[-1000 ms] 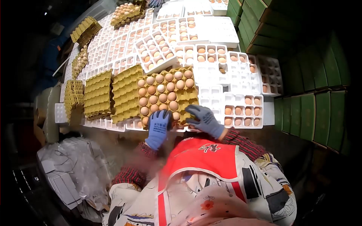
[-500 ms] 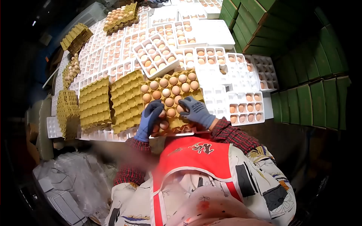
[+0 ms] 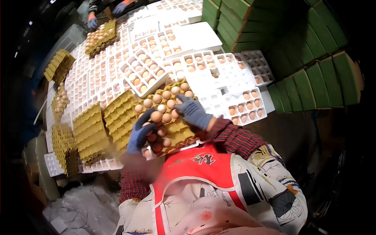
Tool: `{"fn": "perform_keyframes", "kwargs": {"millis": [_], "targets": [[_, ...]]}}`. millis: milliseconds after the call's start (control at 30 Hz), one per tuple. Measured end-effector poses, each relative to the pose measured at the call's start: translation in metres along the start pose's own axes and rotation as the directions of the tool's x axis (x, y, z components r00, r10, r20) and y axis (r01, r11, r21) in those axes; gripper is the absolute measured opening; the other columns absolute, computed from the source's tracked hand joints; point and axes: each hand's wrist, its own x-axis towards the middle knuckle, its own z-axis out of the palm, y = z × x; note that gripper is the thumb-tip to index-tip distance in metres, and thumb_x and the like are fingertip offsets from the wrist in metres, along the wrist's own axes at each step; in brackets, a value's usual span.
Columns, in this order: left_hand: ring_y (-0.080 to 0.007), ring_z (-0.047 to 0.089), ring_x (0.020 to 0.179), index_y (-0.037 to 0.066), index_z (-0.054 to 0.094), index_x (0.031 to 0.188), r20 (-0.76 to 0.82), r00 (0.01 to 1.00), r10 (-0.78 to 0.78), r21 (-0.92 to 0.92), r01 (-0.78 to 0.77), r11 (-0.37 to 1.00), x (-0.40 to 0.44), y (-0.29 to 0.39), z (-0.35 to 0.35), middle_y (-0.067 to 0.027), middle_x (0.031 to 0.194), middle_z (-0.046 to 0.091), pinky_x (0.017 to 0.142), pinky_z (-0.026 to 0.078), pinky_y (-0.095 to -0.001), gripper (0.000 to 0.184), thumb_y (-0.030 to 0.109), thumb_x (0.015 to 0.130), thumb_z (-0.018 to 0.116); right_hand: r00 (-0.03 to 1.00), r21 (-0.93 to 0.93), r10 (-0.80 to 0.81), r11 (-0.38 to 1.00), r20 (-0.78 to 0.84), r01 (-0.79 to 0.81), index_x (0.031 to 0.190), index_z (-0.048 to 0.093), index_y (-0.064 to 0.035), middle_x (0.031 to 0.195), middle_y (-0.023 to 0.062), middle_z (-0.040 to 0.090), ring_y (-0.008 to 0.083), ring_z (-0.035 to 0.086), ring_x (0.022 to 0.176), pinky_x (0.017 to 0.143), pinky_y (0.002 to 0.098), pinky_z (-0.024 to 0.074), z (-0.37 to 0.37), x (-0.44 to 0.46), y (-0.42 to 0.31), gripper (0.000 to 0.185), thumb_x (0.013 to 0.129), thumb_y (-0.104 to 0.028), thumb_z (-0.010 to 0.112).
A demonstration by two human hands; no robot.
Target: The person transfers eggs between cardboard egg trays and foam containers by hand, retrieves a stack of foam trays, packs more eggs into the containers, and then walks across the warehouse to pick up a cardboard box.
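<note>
At the egg tray point(image 3: 181, 132), the left hand point(image 3: 138, 134) grasps an egg point(image 3: 156, 116) — the right hand point(image 3: 194, 113), grip indeterminate, has shifted one row farther — suggesting work advances rearward.

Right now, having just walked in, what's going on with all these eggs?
A person in gloves is handling eggs at a tan tray. The left hand holds an egg above it, while the right hand has its fingertips at eggs in the tray, whose near part has bare cups. To the right, a white tray is partly filled. At the far end, another person's gloved hand is beside more eggs.
</note>
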Motion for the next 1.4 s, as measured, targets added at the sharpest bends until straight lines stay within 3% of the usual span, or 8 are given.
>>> {"fn": "perform_keyframes", "kwargs": {"millis": [100, 200, 333, 500, 600, 867, 1067, 1400], "targets": [[-0.0262, 0.055, 0.123, 0.002, 0.045, 0.143, 0.156, 0.981, 0.116, -0.234, -0.077, 0.969, 0.019, 0.0, -0.015, -0.0116, 0.139, 0.052, 0.102, 0.044, -0.0345, 0.066, 0.02, 0.084, 0.067, 0.997, -0.539, -0.075, 0.84, 0.0, 0.064, 0.105, 0.065, -0.0079, 0.12, 0.0126, 0.053, 0.0275, 0.051, 0.103, 0.078, 0.0388, 0.0447, 0.048, 0.007, -0.011, 0.026, 0.083, -0.019, 0.056], [-0.0245, 0.058, 0.116, 0.005, 0.061, 0.126, 0.186, 0.961, 0.203, 0.329, -0.256, 0.909, 0.056, -0.018, -0.023, -0.0098, 0.132, 0.056, 0.093, 0.049, -0.0349, 0.046, 0.021, 0.084, 0.072, 0.981, -0.557, -0.008, 0.822, 0.196, 0.118, 0.101, 0.072, -0.0083, 0.129, 0.0167, 0.05, 0.0337, 0.053, 0.097, 0.053, 0.039, 0.045, 0.044, 0.009, -0.017, 0.025, 0.082, -0.021, 0.062], [-0.0296, 0.058, 0.098, 0.008, 0.065, 0.098, 0.368, 0.794, 0.484, 0.93, -0.322, -0.178, 0.054, -0.04, 0.01, -0.0119, 0.113, 0.057, 0.077, 0.049, -0.0377, 0.018, 0.009, 0.081, 0.06, 0.997, -0.505, 0.062, 0.863, 0.053, -0.026, 0.1, 0.072, -0.0092, 0.125, 0.015, 0.05, 0.036, 0.053, 0.098, 0.051, 0.04, 0.0452, 0.06, 0.004, -0.02, 0.023, 0.082, -0.021, 0.064], [-0.0315, 0.054, 0.091, 0.007, 0.064, 0.092, 0.324, 0.873, 0.365, 0.877, -0.132, -0.462, 0.069, -0.064, 0.025, -0.0118, 0.101, 0.056, 0.076, 0.045, -0.0401, 0.017, 0.013, 0.076, 0.061, 0.979, 0.13, 0.155, 0.982, -0.132, -0.138, 0.109, 0.064, -0.0095, 0.128, 0.0197, 0.05, 0.037, 0.056, 0.109, 0.081, 0.043, 0.0518, -0.002, -0.017, 0.011, 0.033, 0.08, -0.026, 0.067], [-0.0312, 0.053, 0.092, 0.006, 0.064, 0.082, 0.332, 0.822, 0.463, 0.942, -0.261, -0.211, 0.056, -0.033, 0.046, -0.0119, 0.096, 0.057, 0.078, 0.044, -0.0393, 0.017, 0.018, 0.07, 0.067, 0.856, 0.507, 0.453, 0.814, -0.248, -0.284, 0.12, 0.061, -0.011, 0.126, 0.0243, 0.054, 0.0444, 0.062, 0.099, 0.088, 0.0461, 0.051, -0.022, -0.062, 0.087, 0.044, 0.084, -0.034, 0.07], [-0.0341, 0.061, 0.102, 0.01, 0.066, 0.098, 0.178, 0.848, 0.499, 0.915, -0.33, 0.233, 0.088, -0.006, 0.132, -0.0153, 0.121, 0.058, 0.082, 0.052, -0.0415, 0.033, 0.029, 0.074, 0.079, 0.848, -0.231, 0.523, 0.838, 0.082, -0.494, 0.125, 0.059, -0.0128, 0.141, 0.0223, 0.043, 0.0427, 0.044, 0.124, 0.101, 0.0478, 0.0427, -0.074, -0.128, 0.184, 0.045, 0.083, -0.026, 0.069], [-0.0311, 0.061, 0.106, 0.016, 0.066, 0.104, 0.349, 0.832, 0.431, 0.902, -0.424, 0.087, 0.213, -0.057, 0.26, -0.0127, 0.126, 0.055, 0.082, 0.054, -0.0424, 0.031, 0.03, 0.078, 0.074, 0.787, 0.037, 0.426, 0.888, -0.446, -0.459, 0.13, 0.056, -0.0101, 0.132, 0.0187, 0.053, 0.0378, 0.047, 0.122, 0.104, 0.0487, 0.036, -0.089, -0.098, 0.255, 0.044, 0.093, -0.033, 0.058], [-0.0293, 0.059, 0.11, 0.018, 0.061, 0.123, 0.322, 0.942, 0.1, 0.944, -0.327, 0.038, 0.32, -0.068, 0.296, -0.0123, 0.127, 0.057, 0.086, 0.053, -0.0428, 0.036, 0.022, 0.087, 0.062, 0.865, -0.159, 0.373, 0.882, -0.336, -0.443, 0.137, 0.05, -0.0097, 0.138, 0.0168, 0.049, 0.0342, 0.045, 0.125, 0.11, 0.0521, 0.0278, -0.065, -0.11, 0.277, 0.046, 0.095, -0.03, 0.051]]}}
